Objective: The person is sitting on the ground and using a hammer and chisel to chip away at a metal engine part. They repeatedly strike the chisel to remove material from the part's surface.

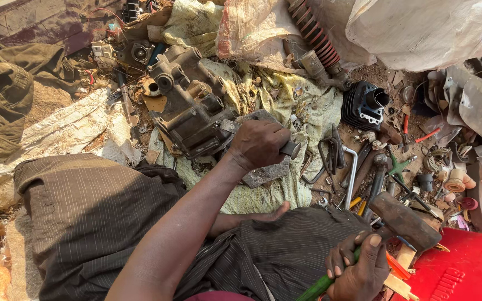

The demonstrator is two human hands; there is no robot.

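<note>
Here the left hand (259,144) sits at the centre of the view, its grip closed around a dark tool handle (290,149) whose end sticks out toward 3 o'clock. The fist rests against a grey metal block (263,174) that lies on a yellowish cloth (285,100) spread over the ground. Just at 10 o'clock from that hand stands a grimy engine casing (188,106), touching the tool's far end as far as can be told; the contact itself is hidden by the fingers.

The right hand (358,267), down at 5 o'clock, has its grip closed on a green handle (316,288). A heavy hammer (404,220) with a rusty brown head lies just above it at 1 o'clock from the hand; whether the green handle belongs to that hammer cannot be told. The head lies by the edge of a red plastic box (470,267) in the lower right corner.

Between the two hands the person's striped trousers (96,217) fill the lower half of the view.

At 3 o'clock from the left hand, loose tools (364,167) lie scattered on the dirt: spanners, a bent rod, screwdrivers. Farther out, at 2 o'clock, sits a black finned cylinder (364,106), and above it, near 1 o'clock, a red coil spring (314,30) leans against white sacking (425,28).
</note>
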